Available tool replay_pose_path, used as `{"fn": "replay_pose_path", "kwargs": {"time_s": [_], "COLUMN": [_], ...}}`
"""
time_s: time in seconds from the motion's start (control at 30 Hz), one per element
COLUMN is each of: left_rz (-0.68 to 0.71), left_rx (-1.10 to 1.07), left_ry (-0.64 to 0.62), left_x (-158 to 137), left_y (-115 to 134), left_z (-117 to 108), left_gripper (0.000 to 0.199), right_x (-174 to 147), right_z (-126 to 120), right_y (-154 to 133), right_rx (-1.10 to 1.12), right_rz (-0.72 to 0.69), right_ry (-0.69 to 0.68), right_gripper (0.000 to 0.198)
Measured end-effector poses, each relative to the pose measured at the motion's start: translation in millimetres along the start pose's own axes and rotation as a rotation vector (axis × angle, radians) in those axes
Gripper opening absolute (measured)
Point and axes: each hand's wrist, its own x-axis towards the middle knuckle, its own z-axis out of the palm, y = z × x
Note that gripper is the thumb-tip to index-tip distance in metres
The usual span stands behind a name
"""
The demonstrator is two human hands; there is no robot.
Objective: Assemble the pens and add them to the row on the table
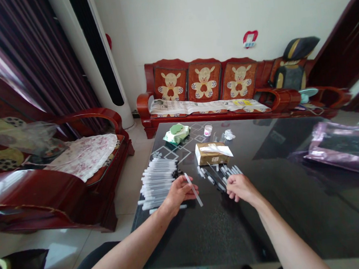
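Between the thumb and fingers of my left hand (182,189) is a translucent white pen barrel (193,190), tilted. Left of that hand, a stack of frosted pens (158,181) with black ends lies in rows on the dark table (214,228). My right hand (240,186) is closed, fingertips down, at the near edge of a loose group of pen parts (230,170), white-grey and black. A thin dark stick (215,171) runs toward its fingers; whether they grip it is hidden.
A tissue box (211,154) stands just behind the pen parts. Farther back are a green wipes pack (177,134), a small white cup (208,130) and a crumpled tissue (229,134). A purple-edged clear bag (342,148) lies at right. Wooden seats surround the table.
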Motion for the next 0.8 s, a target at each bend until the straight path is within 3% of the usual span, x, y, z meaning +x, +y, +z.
{"fn": "replay_pose_path", "kwargs": {"time_s": [0.13,0.33,0.5,0.8], "left_rz": [0.029,0.17,0.231,0.239], "left_rx": [-0.008,-0.078,-0.109,-0.11], "left_ry": [0.052,0.211,0.304,0.321], "left_x": [2,12,18,18], "left_y": [3,19,29,29], "left_z": [-2,-14,-25,-27], "left_gripper": [0.035,0.032,0.031,0.029], "right_x": [-11,-18,-18,-16], "right_z": [10,17,17,18], "right_y": [-16,-22,-17,-17], "right_rx": [0.341,0.369,0.36,0.34], "right_rz": [-0.075,-0.086,-0.09,-0.091], "right_ry": [-0.243,-0.526,-0.582,-0.568], "right_gripper": [0.007,0.007,0.007,0.006]}}
